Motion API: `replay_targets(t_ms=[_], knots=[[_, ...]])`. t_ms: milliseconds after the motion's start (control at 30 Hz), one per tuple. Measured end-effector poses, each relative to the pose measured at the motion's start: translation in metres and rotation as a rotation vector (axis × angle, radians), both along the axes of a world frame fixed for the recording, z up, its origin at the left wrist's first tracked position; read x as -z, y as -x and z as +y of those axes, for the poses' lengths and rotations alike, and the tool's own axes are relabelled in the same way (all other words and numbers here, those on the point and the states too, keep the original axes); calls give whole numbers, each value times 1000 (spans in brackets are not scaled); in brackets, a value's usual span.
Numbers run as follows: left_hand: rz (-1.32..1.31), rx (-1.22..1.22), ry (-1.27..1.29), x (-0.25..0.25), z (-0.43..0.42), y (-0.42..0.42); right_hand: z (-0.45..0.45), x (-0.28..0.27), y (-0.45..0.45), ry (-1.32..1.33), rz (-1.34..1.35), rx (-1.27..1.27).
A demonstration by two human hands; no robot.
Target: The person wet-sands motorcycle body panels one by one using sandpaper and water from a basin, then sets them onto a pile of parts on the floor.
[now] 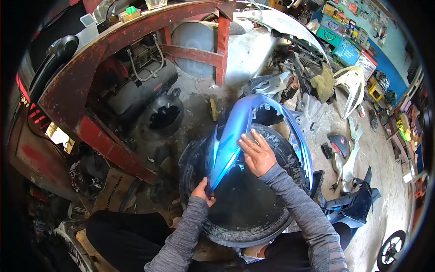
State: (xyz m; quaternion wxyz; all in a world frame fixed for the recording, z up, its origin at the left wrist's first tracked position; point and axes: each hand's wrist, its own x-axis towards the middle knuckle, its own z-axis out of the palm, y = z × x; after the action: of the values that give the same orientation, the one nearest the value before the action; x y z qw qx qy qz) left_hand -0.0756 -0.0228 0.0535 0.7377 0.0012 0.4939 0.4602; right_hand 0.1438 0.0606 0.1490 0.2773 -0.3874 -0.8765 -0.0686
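Observation:
A glossy blue curved body panel (235, 122) lies over a round black tub (253, 233) that holds dark liquid. The lower left tip of the panel is gripped by my left hand (203, 192), thumb along its edge. My right hand (257, 153) rests on the panel's inner edge near the middle, palm down, its fingers stretched out and touching the blue surface. The panel's right arm curves down along the tub's right side.
A red wooden bench (131, 34) arcs across the upper left, with a compressor tank (145, 86) under it. A black bowl (164, 115) sits left of the tub. Dark fairing parts (355, 204) and a pale panel (351, 88) lie on the right.

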Motion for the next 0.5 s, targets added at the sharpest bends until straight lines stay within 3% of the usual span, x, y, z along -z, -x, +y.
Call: replay_targets(t_ms=[33,100,200,267,300,367,467,500], knots=[[141,-41,84,8,1,-2,6,4,-4,-1,-3,2],[186,18,84,26,2,-1,19,9,-10,47,71,120],[366,-20,52,32,10,-5,24,4,-15,29,-3,105],[780,-128,-345,37,16,-8,23,-5,-16,61,-98,33],[778,-128,-347,23,16,-11,23,-6,-17,59,-100,34],[1440,-13,-662,-25,22,-19,28,-10,-22,65,-158,-29],[1532,121,-868,-59,55,-25,28,-22,-21,74,-215,-51],[1590,319,-886,-69,68,-27,28,-27,-20,97,-252,-60]])
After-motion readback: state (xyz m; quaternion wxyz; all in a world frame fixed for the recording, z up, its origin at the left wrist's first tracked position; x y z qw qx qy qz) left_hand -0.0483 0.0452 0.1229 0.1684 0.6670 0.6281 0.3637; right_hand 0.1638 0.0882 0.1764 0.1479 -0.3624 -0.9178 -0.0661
